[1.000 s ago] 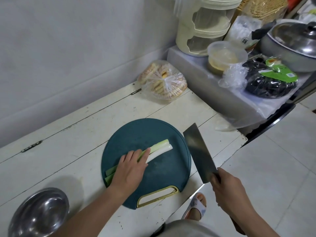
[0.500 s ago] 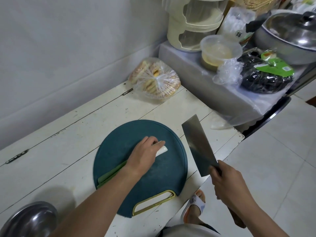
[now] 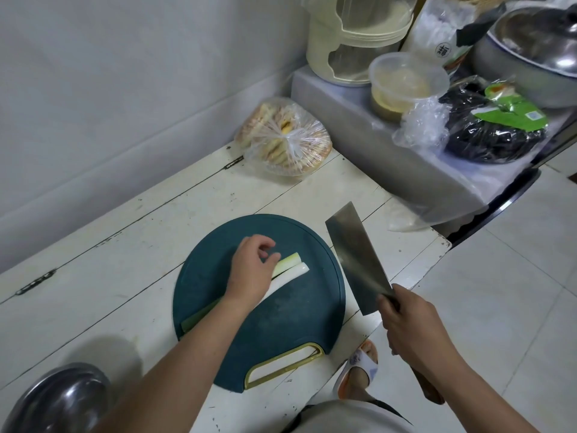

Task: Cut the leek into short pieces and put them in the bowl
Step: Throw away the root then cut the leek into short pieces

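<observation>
White wooden counter w/ round green cutting board: leek lay in two strips across board, left hand pressing on it fingers curled, right hand clenched on cleaver raised beside board; light, slick, likely rolls — pin near cut end; bowl empty.

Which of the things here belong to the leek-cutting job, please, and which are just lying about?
In use: leek, cleaver, cutting board, steel bowl.
Lying about: bagged flatbreads, lidded tub, pot, dark green-labelled packet.
</observation>
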Demonstrator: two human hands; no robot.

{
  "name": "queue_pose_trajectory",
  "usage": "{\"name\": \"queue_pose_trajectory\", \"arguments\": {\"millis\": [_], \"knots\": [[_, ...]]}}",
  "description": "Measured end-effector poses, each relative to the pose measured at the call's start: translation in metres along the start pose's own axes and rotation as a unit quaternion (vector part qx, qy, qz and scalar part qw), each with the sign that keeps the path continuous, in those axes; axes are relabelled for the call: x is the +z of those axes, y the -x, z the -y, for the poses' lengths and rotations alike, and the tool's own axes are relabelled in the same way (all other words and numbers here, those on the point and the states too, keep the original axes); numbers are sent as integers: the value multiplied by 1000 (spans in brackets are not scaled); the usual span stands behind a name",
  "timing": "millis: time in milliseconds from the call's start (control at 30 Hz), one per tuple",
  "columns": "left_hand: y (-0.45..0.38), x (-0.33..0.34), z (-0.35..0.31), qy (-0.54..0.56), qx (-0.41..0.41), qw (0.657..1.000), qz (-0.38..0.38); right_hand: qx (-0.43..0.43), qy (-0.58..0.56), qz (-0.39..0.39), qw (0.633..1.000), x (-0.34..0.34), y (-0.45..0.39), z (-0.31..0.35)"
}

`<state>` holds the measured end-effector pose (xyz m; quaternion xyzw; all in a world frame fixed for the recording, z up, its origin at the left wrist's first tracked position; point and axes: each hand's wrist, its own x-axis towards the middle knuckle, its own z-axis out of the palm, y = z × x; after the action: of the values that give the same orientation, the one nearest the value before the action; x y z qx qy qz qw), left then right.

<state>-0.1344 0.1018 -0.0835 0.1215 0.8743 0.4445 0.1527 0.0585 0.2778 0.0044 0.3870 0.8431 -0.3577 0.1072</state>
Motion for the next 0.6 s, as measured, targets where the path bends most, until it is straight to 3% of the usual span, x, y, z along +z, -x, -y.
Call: {"name": "queue_pose_trajectory", "arguments": {"millis": [67, 133, 167, 233, 267, 300, 433, 600], "knots": [[7, -15, -7, 74, -65, 993, -60, 3, 3, -9, 1000, -1, -1, 0], [16, -29, -11, 178, -166, 965, -101, 8, 4, -15, 1000, -2, -1, 0], [19, -35, -11, 259, -223, 932, -122, 11, 2, -17, 1000, -1, -1, 0], [22, -44, -5, 435, -301, 834, -155, 10, -4, -15, 1000, 1, -2, -1], [22, -46, -2, 502, -307, 792, -162, 9, -10, -11, 1000, 1, -3, -2], [24, -49, 0, 536, -301, 773, -159, 9, -17, -5, 1000, 3, -3, -1], [31, -50, 7, 572, -230, 781, -103, 25, -97, 27, 995, 4, -1, 0], [50, -39, -11, 560, -280, 775, -83, 87, -292, 91, 948, -3, 5, -4]]}}
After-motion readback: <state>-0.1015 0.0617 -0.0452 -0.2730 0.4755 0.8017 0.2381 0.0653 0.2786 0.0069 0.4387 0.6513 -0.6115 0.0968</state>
